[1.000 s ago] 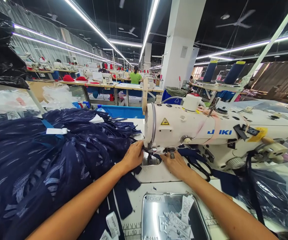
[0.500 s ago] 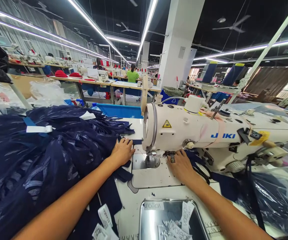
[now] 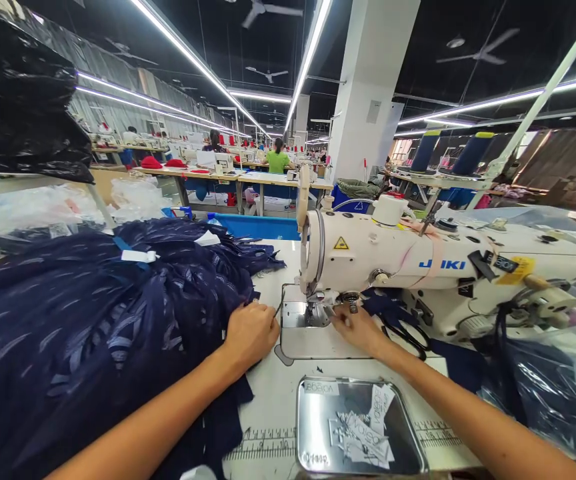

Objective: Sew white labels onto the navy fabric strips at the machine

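Note:
My left hand (image 3: 252,333) is closed at the right edge of a large pile of navy fabric (image 3: 118,313), its fingers curled on the cloth. My right hand (image 3: 361,330) is beside the presser foot (image 3: 310,312) of a white sewing machine (image 3: 388,250). Thumb and fingers are pinched there; what they hold, if anything, I cannot make out. Black-handled scissors (image 3: 421,343) lie behind my right wrist, near some navy cloth under the machine arm. In front of the machine, a metal tray (image 3: 313,433) holds several white labels (image 3: 368,433).
A plastic bag of dark goods (image 3: 558,393) lies at the right. Black plastic (image 3: 23,100) hangs at the upper left. Two navy thread cones (image 3: 473,153) stand behind the machine. Ruler markings (image 3: 268,443) run along the table's front. Other people sit at far tables.
My left hand has gone from spread fingers to a curled grip and come nearer to me. My right fingers have drawn together beside the presser foot. The view has turned left.

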`<control>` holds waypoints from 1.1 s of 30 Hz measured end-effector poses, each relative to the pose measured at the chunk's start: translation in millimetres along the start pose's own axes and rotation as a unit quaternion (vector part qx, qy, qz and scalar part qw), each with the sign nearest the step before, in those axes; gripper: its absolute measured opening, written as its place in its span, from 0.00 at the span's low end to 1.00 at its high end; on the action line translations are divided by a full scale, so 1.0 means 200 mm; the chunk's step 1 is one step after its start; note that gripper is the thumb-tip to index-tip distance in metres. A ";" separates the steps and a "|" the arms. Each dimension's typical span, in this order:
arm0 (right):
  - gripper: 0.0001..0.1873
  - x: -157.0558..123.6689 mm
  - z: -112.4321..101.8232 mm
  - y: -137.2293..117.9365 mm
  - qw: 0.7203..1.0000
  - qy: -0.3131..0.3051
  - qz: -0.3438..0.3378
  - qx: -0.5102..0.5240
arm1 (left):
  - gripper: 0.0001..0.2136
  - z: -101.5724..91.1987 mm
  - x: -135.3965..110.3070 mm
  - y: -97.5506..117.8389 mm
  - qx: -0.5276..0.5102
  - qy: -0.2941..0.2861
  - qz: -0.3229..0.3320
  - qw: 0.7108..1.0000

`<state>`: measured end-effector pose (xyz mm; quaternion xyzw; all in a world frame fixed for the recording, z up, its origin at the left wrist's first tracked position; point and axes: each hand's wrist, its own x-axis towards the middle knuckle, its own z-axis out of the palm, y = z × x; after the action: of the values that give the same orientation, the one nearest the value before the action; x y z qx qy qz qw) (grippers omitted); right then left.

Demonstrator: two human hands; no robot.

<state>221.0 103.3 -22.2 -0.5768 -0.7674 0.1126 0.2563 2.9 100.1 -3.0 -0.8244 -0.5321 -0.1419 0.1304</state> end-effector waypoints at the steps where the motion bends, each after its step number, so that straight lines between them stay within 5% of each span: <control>1: 0.10 0.00 0.04 -0.05 0.999 -0.003 -0.008 0.039 | 0.10 -0.01 -0.02 0.02 -0.006 0.011 0.011 1.000; 6: 0.12 0.07 0.22 -0.28 0.995 0.020 0.002 0.101 | 0.10 -0.02 -0.08 0.09 -0.044 0.039 0.038 0.998; 10: 0.13 0.05 0.24 -0.28 0.992 0.020 -0.018 0.125 | 0.12 -0.04 -0.12 0.04 -0.204 0.044 -0.057 0.976; 12: 0.12 0.00 0.19 -0.21 0.991 0.018 -0.027 0.130 | 0.13 -0.05 -0.15 0.00 -0.387 0.022 -0.136 0.912; 14: 0.11 -0.06 0.14 -0.10 0.992 0.024 -0.022 0.125 | 0.14 -0.07 -0.19 -0.04 -0.561 -0.006 -0.194 0.805; 16: 0.09 -0.10 0.09 0.00 0.994 0.039 -0.007 0.106 | 0.14 -0.10 -0.22 -0.06 -0.663 -0.024 -0.228 0.713; 18: 0.08 -0.12 0.07 0.06 0.995 0.068 0.010 0.071 | 0.14 -0.12 -0.25 -0.06 -0.705 -0.026 -0.247 0.664; 21: 0.09 -0.13 0.07 0.02 0.994 0.082 -0.027 0.063 | 0.14 -0.13 -0.27 -0.05 -0.721 -0.010 -0.260 0.642; 26: 0.07 -0.13 0.12 -0.22 0.983 0.017 -0.107 0.149 | 0.14 -0.14 -0.29 -0.02 -0.729 0.000 -0.272 0.628; 33: 0.08 -0.11 0.13 -0.40 0.971 -0.029 -0.081 0.224 | 0.13 -0.16 -0.31 -0.02 -0.736 0.022 -0.272 0.620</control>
<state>145.4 61.7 -12.4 -0.4369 -0.7740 0.2774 0.3648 -28.9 37.8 2.8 -0.4589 -0.4472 -0.5333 -0.5524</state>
